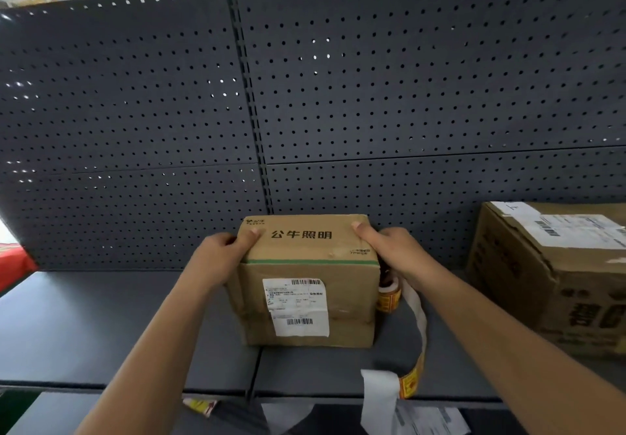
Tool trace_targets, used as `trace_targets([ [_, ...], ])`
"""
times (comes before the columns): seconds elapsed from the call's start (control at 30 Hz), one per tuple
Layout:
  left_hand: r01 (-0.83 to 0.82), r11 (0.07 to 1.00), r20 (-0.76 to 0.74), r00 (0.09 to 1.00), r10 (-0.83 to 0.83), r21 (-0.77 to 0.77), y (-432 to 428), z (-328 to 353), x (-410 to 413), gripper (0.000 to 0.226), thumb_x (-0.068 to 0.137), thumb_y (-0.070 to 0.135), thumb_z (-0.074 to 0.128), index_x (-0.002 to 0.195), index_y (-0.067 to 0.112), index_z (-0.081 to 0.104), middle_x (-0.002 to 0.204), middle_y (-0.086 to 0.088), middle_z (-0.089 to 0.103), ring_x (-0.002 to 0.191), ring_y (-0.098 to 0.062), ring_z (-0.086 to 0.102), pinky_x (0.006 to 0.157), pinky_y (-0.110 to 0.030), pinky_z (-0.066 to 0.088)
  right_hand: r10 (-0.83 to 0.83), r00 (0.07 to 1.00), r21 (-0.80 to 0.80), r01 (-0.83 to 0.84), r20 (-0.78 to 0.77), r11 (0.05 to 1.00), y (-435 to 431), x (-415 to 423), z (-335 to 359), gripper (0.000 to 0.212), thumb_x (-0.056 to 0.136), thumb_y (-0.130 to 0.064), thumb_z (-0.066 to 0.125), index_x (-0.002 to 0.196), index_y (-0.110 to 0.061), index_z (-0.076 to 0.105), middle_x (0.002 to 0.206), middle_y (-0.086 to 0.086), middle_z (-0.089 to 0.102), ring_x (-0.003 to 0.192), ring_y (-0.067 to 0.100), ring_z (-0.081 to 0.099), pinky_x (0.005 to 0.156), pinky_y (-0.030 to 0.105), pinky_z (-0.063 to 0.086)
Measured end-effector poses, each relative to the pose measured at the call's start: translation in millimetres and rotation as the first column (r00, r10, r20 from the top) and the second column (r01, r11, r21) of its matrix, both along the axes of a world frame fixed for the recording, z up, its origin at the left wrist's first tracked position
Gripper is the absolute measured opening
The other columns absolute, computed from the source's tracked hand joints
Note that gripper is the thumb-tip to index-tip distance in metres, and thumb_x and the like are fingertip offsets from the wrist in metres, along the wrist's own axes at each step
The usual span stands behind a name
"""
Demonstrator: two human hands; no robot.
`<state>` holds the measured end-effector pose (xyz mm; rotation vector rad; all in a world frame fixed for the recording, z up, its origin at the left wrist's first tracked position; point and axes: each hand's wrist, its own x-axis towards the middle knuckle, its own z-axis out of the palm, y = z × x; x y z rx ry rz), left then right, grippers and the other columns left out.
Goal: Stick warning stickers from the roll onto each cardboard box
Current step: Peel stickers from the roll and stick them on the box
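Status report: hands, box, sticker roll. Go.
Left hand and right hand grip brown cardboard box by top corners. No warning sticker visible on top or front. Yellow sticker roll beside it, right; white backing strip trails off grey metal shelf.

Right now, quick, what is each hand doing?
Left hand: grips the cardboard box at its top left edge, thumb on top.
Right hand: grips the same box at its top right edge, thumb on top.

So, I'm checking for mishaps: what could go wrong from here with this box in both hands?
The sticker roll sits close beside the cardboard box, just below the right hand; shifting the box could knock it away. Its loose strip hangs over the shelf edge and might snag or drag the roll off.
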<state>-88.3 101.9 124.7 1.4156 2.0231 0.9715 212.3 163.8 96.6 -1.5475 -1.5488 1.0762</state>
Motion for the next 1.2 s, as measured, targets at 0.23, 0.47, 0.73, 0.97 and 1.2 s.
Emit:
trace_targets([
  [0.23, -0.049, 0.985, -0.397, 0.911, 0.112, 0.164, 2, 6, 11, 0.051, 0.096, 0.059, 0.057, 0.132, 0.024, 0.064, 0.129, -0.001, 0.067, 0.115, -0.029, 0.063, 0.092, -0.043, 0.052, 0.014, 1.0, 0.236, -0.018, 0.019, 0.972, -11, 11, 7, 0.05, 0.1, -0.062, 0.051, 0.099, -0.014, 0.064, 0.09, 0.01, 0.071, 0.075, 0.024, 0.071, 0.061, 0.039, 0.062],
  [0.47, 0.447, 0.66, -0.415, 0.883, -0.218, 0.603, -54, -7, 107, 0.017, 0.099, 0.016, 0.058, 0.107, 0.018, 0.072, 0.107, 0.01, 0.061, 0.108, -0.011, 0.055, 0.091, -0.025, 0.044, 0.268, 0.946, 0.376, -0.319, 0.182, 0.87, -30, 50, -23, 0.018, 0.102, -0.023, 0.063, 0.085, -0.017, 0.064, 0.072, 0.016, 0.062, 0.066, 0.038, 0.06, 0.061, 0.052, 0.052],
  [0.73, 0.85, 0.504, -0.387, 0.418, -0.822, -0.152, -56, -86, 170, 0.042, 0.096, 0.06, 0.058, 0.127, 0.031, 0.058, 0.126, 0.012, 0.058, 0.114, -0.01, 0.055, 0.094, -0.042, 0.052, 0.57, 0.783, 0.123, -0.609, 0.25, 0.783, -47, 80, -61, 0.018, 0.1, -0.033, 0.063, 0.086, -0.023, 0.07, 0.078, 0.006, 0.07, 0.071, 0.014, 0.064, 0.068, 0.034, 0.053],
  [0.97, 0.804, 0.528, -0.482, 0.36, -0.799, -0.274, -50, -127, 176, 0.057, 0.091, 0.037, 0.071, 0.14, 0.031, 0.043, 0.137, 0.003, 0.058, 0.119, -0.023, 0.056, 0.091, -0.04, 0.049, 0.668, 0.667, -0.021, -0.702, 0.331, 0.712, -58, 99, -69, 0.03, 0.092, -0.008, 0.064, 0.118, -0.021, 0.073, 0.102, -0.005, 0.071, 0.091, 0.002, 0.062, 0.083, 0.028, 0.053],
  [1.2, 0.698, 0.702, -0.368, 0.622, -0.691, -0.141, -44, -125, 161, 0.022, 0.099, 0.033, 0.059, 0.117, 0.036, 0.048, 0.109, 0.01, 0.068, 0.099, -0.013, 0.063, 0.078, -0.034, 0.051, 0.586, 0.525, -0.126, -0.669, 0.617, 0.732, -62, 100, -77, 0.048, 0.088, -0.052, 0.073, 0.132, -0.046, 0.054, 0.103, -0.023, 0.046, 0.111, 0.01, 0.034, 0.096, 0.03, 0.035],
])
